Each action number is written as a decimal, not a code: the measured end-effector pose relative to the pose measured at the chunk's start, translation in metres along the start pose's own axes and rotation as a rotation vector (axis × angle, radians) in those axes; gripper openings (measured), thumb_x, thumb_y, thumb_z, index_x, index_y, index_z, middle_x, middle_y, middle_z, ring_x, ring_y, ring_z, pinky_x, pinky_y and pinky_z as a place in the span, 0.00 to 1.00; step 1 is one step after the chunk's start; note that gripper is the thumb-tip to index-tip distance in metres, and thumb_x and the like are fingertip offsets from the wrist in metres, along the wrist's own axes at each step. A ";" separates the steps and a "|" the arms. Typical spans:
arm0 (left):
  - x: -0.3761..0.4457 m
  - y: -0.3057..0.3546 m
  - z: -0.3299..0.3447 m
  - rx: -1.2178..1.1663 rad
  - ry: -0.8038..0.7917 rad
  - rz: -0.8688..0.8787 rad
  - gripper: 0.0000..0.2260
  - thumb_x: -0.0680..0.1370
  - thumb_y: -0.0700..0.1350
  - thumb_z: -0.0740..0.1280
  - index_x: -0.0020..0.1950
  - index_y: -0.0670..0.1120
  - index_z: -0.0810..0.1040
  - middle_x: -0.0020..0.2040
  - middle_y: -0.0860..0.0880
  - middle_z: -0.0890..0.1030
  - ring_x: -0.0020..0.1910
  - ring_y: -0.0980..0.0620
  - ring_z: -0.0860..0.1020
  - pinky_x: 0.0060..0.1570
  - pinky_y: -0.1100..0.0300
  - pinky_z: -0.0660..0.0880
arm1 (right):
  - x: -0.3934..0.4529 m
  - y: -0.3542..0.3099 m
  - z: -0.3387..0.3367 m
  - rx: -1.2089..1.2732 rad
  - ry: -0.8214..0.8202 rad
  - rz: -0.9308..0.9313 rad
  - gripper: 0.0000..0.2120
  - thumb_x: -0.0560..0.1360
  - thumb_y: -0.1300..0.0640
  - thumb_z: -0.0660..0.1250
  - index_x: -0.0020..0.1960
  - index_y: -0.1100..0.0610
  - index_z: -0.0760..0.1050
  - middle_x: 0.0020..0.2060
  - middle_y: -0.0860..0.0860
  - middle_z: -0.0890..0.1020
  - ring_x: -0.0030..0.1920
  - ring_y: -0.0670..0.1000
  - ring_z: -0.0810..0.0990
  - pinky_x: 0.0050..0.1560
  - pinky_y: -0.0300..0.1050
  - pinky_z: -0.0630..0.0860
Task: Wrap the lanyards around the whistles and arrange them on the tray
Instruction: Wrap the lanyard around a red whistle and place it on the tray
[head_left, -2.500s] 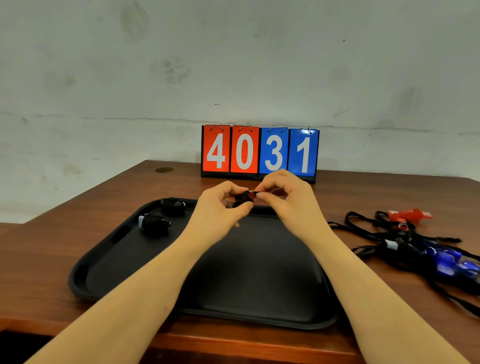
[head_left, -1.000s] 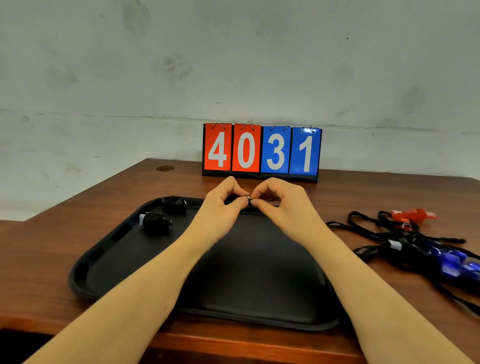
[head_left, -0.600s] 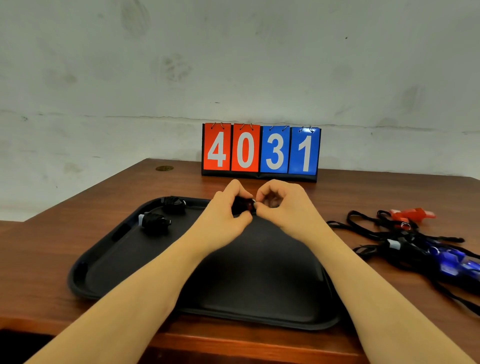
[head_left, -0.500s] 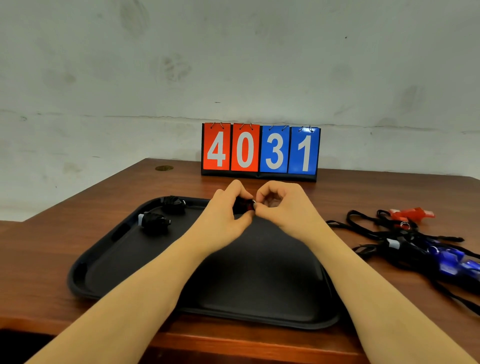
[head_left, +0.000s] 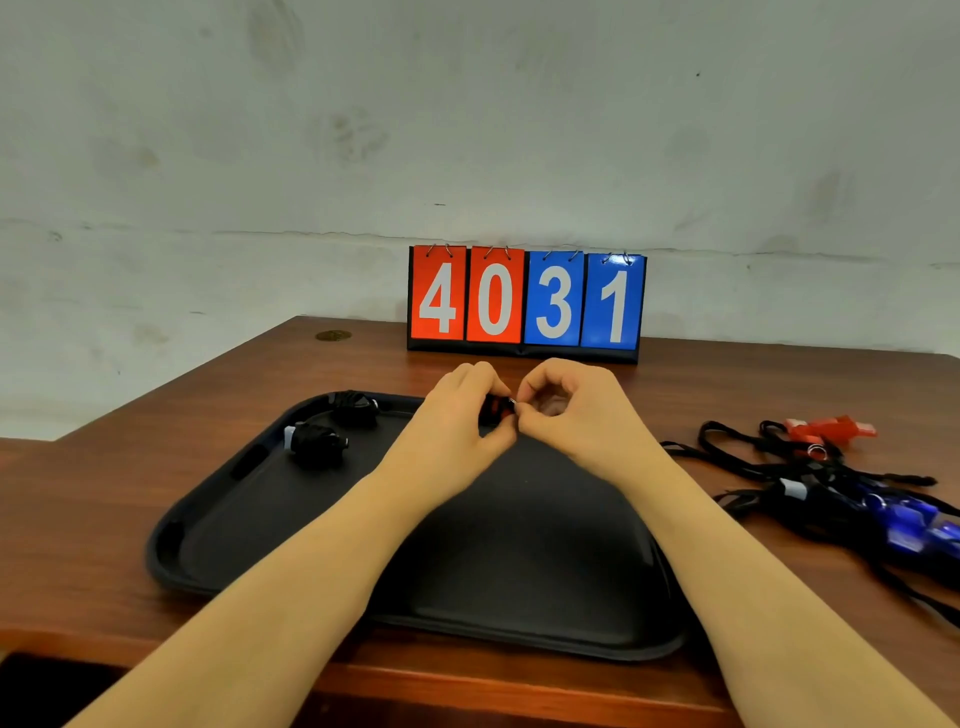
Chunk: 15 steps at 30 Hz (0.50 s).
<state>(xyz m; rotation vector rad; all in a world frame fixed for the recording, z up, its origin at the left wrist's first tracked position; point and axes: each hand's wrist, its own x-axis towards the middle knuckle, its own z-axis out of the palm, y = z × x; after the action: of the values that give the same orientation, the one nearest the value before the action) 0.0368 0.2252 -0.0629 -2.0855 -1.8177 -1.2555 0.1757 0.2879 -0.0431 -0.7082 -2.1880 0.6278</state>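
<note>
- The left hand (head_left: 457, 415) grips a small whistle (head_left: 496, 409), red showing under its black cord, above the far edge of the black tray (head_left: 218, 525); holding it off the surface likely leaves room to turn it while winding.
- The right hand (head_left: 571, 415) pinches at the whistle's metal ring end with thumb and forefinger, probably tucking the last of the cord so the wrap stays tight.
- Two wrapped whistles (head_left: 317, 441) lie near the tray's far left corner, close together, which suggests a row started there; the rest of the tray floor looks free for more.
- On the table (head_left: 104, 467) to the right, well apart from the tray, lies a tangle of black lanyards (head_left: 769, 457) with a red whistle (head_left: 831, 430) and blue whistles (head_left: 904, 525) not yet wrapped.
- The crossed cords may need untangling before one lifts clean.
- A flip scoreboard (head_left: 527, 301) reading 4031 stands behind the hands, out of the way.
</note>
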 end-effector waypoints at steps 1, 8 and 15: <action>0.000 0.000 0.000 0.004 -0.013 0.005 0.09 0.74 0.44 0.68 0.52 0.47 0.73 0.50 0.52 0.75 0.50 0.57 0.74 0.51 0.65 0.73 | 0.000 0.000 0.001 -0.018 -0.003 0.004 0.06 0.70 0.62 0.70 0.43 0.54 0.75 0.39 0.45 0.77 0.42 0.45 0.77 0.44 0.33 0.75; 0.001 0.004 0.002 -0.027 -0.073 -0.002 0.12 0.75 0.41 0.67 0.57 0.47 0.71 0.54 0.51 0.74 0.54 0.57 0.73 0.55 0.66 0.70 | 0.001 0.003 0.002 -0.004 0.067 0.031 0.06 0.69 0.62 0.70 0.41 0.57 0.74 0.37 0.47 0.77 0.39 0.44 0.75 0.42 0.34 0.72; 0.001 0.000 -0.003 -0.068 -0.055 -0.105 0.15 0.76 0.43 0.67 0.60 0.48 0.66 0.58 0.52 0.73 0.54 0.59 0.71 0.52 0.68 0.67 | 0.001 0.004 -0.002 0.132 -0.014 -0.007 0.03 0.72 0.62 0.69 0.44 0.56 0.77 0.41 0.49 0.81 0.43 0.46 0.80 0.51 0.43 0.78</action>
<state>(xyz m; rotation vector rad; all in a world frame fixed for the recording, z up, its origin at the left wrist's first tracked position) 0.0350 0.2245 -0.0605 -2.1047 -1.9577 -1.3150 0.1777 0.2920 -0.0437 -0.6288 -2.1382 0.7679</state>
